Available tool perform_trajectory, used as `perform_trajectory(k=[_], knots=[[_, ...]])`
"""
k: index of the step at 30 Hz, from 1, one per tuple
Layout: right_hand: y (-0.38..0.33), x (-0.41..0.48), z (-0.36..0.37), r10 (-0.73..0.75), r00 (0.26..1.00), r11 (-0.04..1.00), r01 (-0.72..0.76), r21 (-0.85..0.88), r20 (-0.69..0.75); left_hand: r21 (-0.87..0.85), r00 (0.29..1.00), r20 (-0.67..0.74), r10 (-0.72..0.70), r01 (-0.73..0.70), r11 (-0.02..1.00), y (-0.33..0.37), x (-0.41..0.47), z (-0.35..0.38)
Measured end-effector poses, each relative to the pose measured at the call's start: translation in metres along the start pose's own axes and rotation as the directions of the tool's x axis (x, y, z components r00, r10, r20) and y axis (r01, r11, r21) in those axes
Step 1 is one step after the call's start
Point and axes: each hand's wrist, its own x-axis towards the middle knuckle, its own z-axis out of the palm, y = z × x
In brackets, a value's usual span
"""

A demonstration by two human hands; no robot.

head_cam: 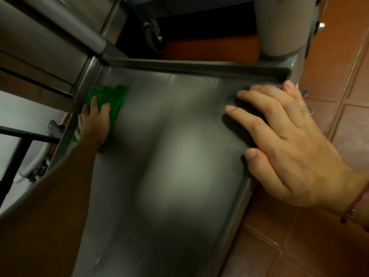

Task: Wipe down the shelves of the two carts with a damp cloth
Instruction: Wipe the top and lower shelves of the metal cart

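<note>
Pressing the green cloth (111, 94) into the far left corner of the steel shelf (179, 152)!
Left hand (93, 124) lies flat on the cloth, fingers straight; right hand (295, 144) rests spread on the shelf's right rim, gripping nothing.

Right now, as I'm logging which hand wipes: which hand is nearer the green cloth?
Left. The left hand presses on the green cloth at the left rim of the shelf; the right hand rests on the opposite rim, across the shelf.
</note>
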Motion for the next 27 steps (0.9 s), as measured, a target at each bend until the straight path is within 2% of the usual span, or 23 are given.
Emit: perform_trajectory(k=[2, 5, 8, 13, 17, 21, 27], knots=[[0.0, 0.0, -0.001, 0.003, 1.0, 1.0, -0.003, 0.003, 0.002, -0.028, 0.999, -0.01, -0.042, 0.042, 0.999, 0.006, -0.003, -0.002], [-0.002, -0.001, -0.001, 0.014, 1.0, 1.0, -0.014, 0.009, 0.003, -0.218, 0.989, -0.06, -0.136, 0.119, 0.969, 0.027, -0.025, 0.001], [-0.004, 0.0, -0.002, 0.017, 1.0, 1.0, -0.017, 0.01, 0.004, -0.184, 0.992, -0.113, -0.062, 0.04, 0.982, 0.051, -0.062, 0.009], [-0.003, 0.0, -0.002, 0.015, 1.0, 1.0, -0.015, 0.016, 0.003, -0.131, 0.997, -0.072, -0.012, 0.003, 0.991, 0.066, -0.092, 0.012], [-0.002, 0.0, -0.002, 0.015, 1.0, 1.0, -0.015, 0.026, 0.001, -0.158, 0.992, -0.122, 0.015, -0.034, 0.987, 0.053, -0.056, 0.008], [-0.001, 0.0, 0.0, 0.024, 1.0, 0.999, -0.024, 0.035, -0.004, 0.031, 0.988, -0.022, 0.152, -0.151, 0.988, 0.027, -0.002, 0.006], [-0.001, -0.001, 0.005, 0.019, 0.999, 0.999, -0.018, 0.032, -0.027, 0.1, 0.986, -0.016, 0.168, -0.166, 0.981, 0.024, 0.053, 0.004]])
